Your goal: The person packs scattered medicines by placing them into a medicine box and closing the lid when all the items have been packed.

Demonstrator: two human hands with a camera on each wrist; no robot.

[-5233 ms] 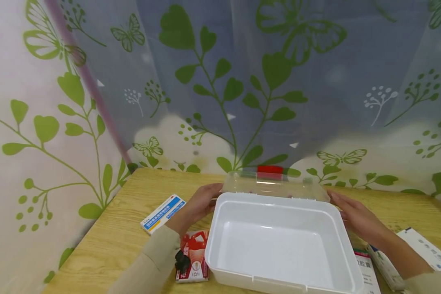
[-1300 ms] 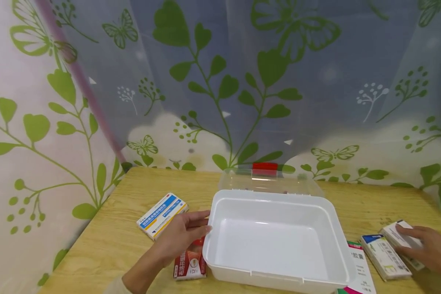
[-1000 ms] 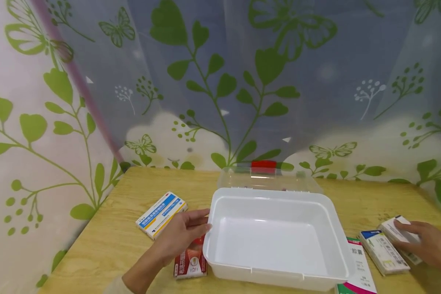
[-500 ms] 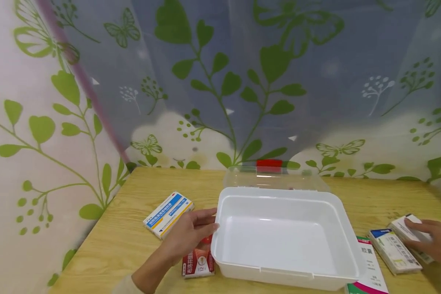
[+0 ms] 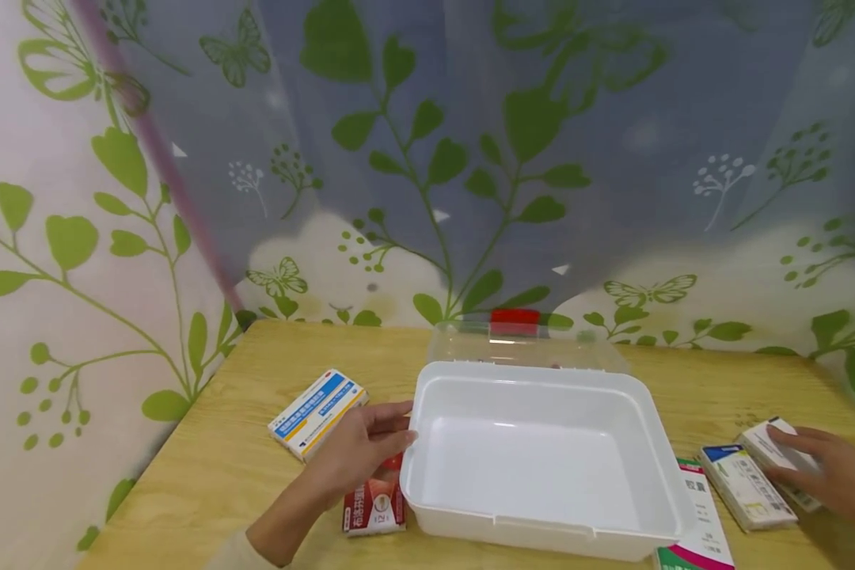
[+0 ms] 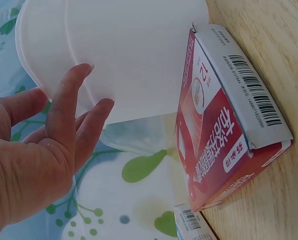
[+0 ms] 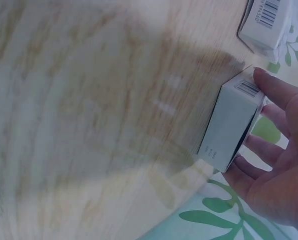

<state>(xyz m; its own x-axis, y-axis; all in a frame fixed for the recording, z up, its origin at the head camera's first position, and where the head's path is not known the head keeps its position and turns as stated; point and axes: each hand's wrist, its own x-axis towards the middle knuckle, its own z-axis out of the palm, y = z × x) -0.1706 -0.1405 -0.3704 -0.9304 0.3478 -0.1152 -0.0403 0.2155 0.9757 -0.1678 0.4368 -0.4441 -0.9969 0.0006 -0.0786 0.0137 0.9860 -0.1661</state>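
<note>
A white plastic storage box (image 5: pixel 520 467) stands on the table with its clear, red-latched lid (image 5: pixel 527 346) folded back behind it. My left hand (image 5: pixel 359 443) rests at its left side, thumb tip at the rim and fingertips against the outer wall; the left wrist view shows the fingers loosely extended. A red medicine box (image 6: pixel 208 120) lies below that hand, partly covered by it in the head view. At the far right, my right hand (image 5: pixel 837 475) holds a small white medicine box (image 7: pixel 228 120) between thumb and fingers, down at the table.
A blue-and-white medicine box (image 5: pixel 317 413) lies left of the storage box. On its right are a green-and-white medicine box (image 5: pixel 701 514), partly hidden, and a blue-cornered white medicine box (image 5: pixel 748 487). A patterned curtain (image 5: pixel 427 158) hangs behind the wooden table (image 5: pixel 207 467).
Both hands have left the lid at the back. The left moved forward to the storage box's left side, the right to the small white medicine box. Both hold nearly still over the last second.
</note>
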